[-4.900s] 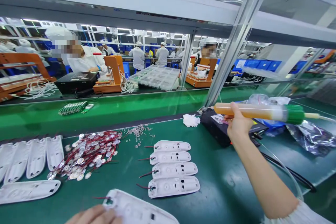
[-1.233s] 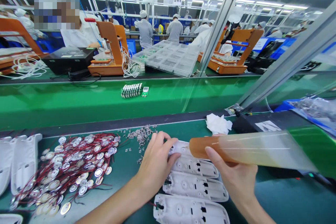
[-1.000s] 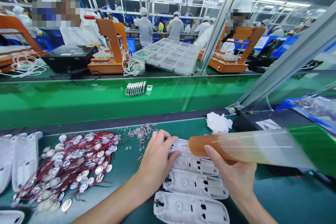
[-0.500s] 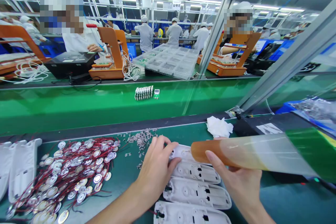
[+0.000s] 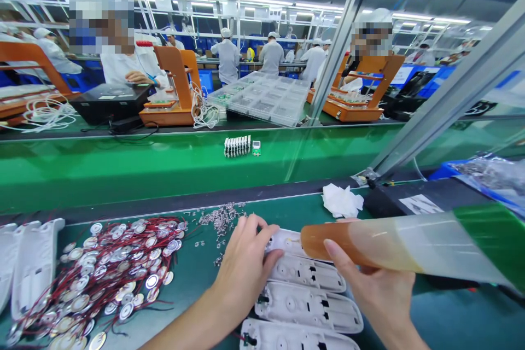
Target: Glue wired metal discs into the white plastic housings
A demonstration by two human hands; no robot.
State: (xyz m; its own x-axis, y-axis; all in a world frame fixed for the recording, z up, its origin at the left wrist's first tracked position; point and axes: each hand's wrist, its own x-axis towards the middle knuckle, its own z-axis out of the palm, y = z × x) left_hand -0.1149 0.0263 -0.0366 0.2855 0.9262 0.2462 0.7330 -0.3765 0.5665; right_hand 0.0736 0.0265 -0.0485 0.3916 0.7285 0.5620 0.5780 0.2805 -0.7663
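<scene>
My right hand [image 5: 375, 290] is wrapped round a thick cylindrical tool [image 5: 369, 238] with a brown front end, a pale see-through middle and a green rear. Its front end lies over the farthest white plastic shell [image 5: 285, 239]; the tip's contact with it cannot be made out. My left hand [image 5: 248, 262] grips the left end of that shell between thumb and fingers. Nearer to me, several like shells [image 5: 307, 303] lie in a row, hollow side up, between my forearms. Left of my left hand is a heap of small metal parts [image 5: 223, 219].
Many round metal discs with red wires [image 5: 118, 268] are piled at left, beside more white shells [image 5: 35, 262]. A crumpled white tissue [image 5: 342, 200] lies behind the tool. Beyond runs a green belt [image 5: 164, 175] carrying small boards [image 5: 238, 146]. Co-workers sit by orange fixtures [image 5: 176, 82].
The small boards on the green belt have moved right. The tool and my right hand have shifted slightly right. My left hand stays on the same shell.
</scene>
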